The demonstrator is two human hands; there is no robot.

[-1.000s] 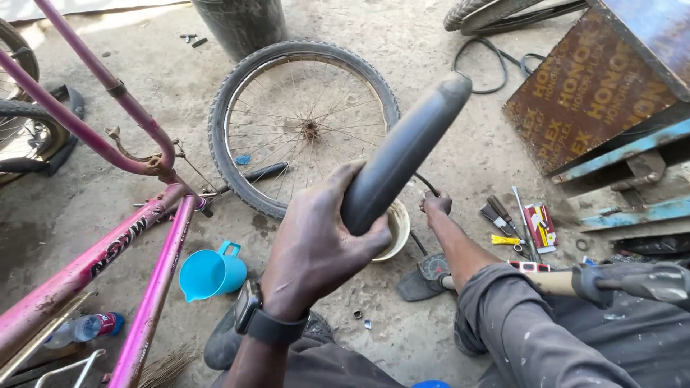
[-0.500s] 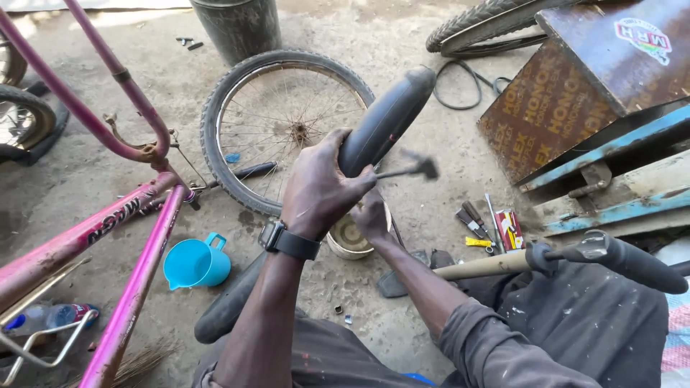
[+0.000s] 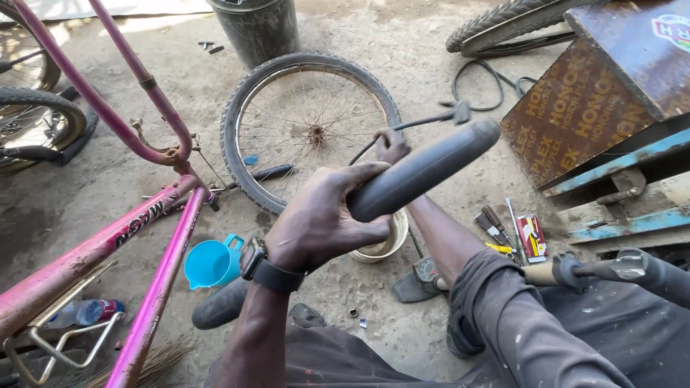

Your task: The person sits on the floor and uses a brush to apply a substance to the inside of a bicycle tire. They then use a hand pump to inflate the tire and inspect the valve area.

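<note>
My left hand [image 3: 323,223], with a black watch at the wrist, is shut around a fat dark grey inner tube [image 3: 424,169]. The tube slants up to the right and runs down past my wrist toward the ground [image 3: 219,305]. My right hand [image 3: 392,144] is raised just beyond the tube, over a spoked bicycle wheel [image 3: 309,133] lying on the dirt. It pinches a thin black hose [image 3: 431,118] with a fitting at its far end. A white bowl [image 3: 384,248] sits on the ground right under the tube.
A pink bicycle frame [image 3: 144,223] crosses the left side, with a blue cup [image 3: 212,262] and a plastic bottle [image 3: 86,312] by it. A black bucket [image 3: 255,29] stands behind the wheel. A brown box [image 3: 596,108], small tools [image 3: 503,223] and a pump-like tool [image 3: 582,271] are on the right.
My right hand has risen from near the bowl to above the wheel, lifting the hose. The tube in my left hand has tipped lower and further right.
</note>
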